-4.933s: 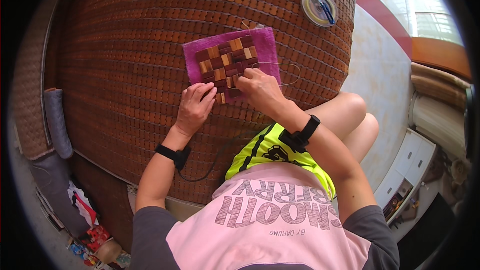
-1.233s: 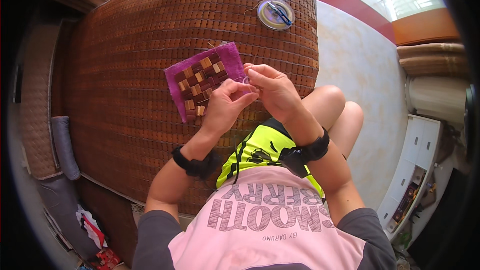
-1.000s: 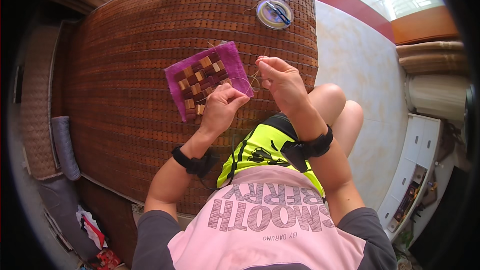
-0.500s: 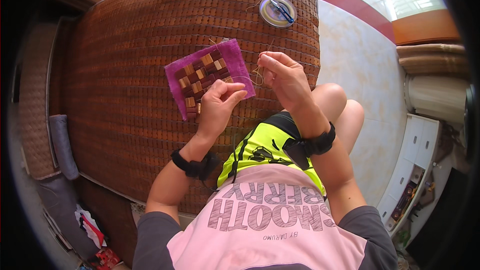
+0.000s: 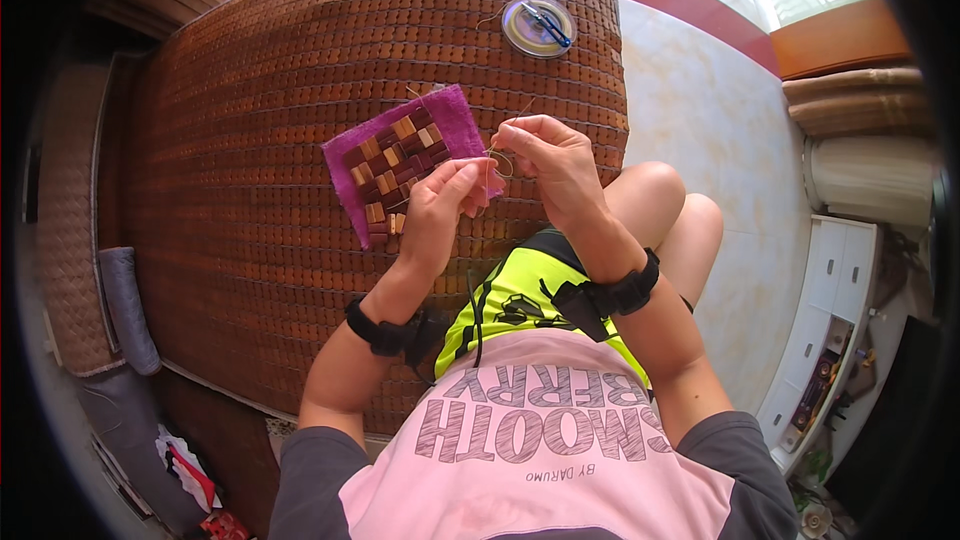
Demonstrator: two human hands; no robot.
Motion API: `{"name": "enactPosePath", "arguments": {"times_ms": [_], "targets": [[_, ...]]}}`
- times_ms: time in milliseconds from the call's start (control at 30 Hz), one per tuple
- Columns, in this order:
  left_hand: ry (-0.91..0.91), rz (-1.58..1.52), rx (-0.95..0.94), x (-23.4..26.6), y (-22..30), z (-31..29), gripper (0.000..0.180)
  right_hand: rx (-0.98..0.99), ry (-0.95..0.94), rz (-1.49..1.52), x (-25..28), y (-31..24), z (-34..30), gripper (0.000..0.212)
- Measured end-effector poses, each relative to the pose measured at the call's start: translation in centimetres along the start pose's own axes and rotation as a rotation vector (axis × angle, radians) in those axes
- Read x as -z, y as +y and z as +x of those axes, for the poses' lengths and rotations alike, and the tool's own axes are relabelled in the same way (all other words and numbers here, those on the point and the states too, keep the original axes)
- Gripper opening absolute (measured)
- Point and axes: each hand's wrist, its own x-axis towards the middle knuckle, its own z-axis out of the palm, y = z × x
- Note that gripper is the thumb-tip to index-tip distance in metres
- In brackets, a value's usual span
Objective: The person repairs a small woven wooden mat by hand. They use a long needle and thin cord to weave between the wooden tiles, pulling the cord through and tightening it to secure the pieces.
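My right hand (image 5: 557,158) is closed in a pinch on a thin tan thread (image 5: 509,169), whose loose end sticks up beyond the fingertips. My left hand (image 5: 438,208) is close beside it, thumb and fingers pinched on the same thread, which makes a small loop between the two hands. Under and beyond the left hand lies a purple cloth (image 5: 457,118) bearing a patch of dark and light wooden tiles (image 5: 392,155). The left hand covers the lower right part of the cloth and tiles.
The work lies on a brown tiled mat (image 5: 250,160). Farther off on it rests a round spool (image 5: 516,36) of pale line with a small blue-handled tool (image 5: 549,24) on top. My bent knees (image 5: 650,190) are at the mat's right edge. A white cabinet (image 5: 815,340) stands to the right.
My left hand has moved right and up, and its fingertips now nearly meet those of the right hand. The thread loop between them has become smaller.
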Motion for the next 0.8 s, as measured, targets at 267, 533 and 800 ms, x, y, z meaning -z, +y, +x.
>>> {"name": "enactPosePath", "arguments": {"times_ms": [267,533,800], "targets": [[-0.096,0.424,-0.012,0.7,-1.7,-1.1,0.012,0.074,0.091,-0.042,-0.1,0.3,0.8,0.017],[0.159,0.612,0.027,9.7,-2.6,-3.8,0.014,-0.011,-0.064,-0.095,1.2,-0.1,2.2,0.018],[0.499,0.902,-0.104,15.9,-2.5,-5.1,0.016,0.494,-0.449,-1.265,-2.3,10.4,1.5,0.006]]}}
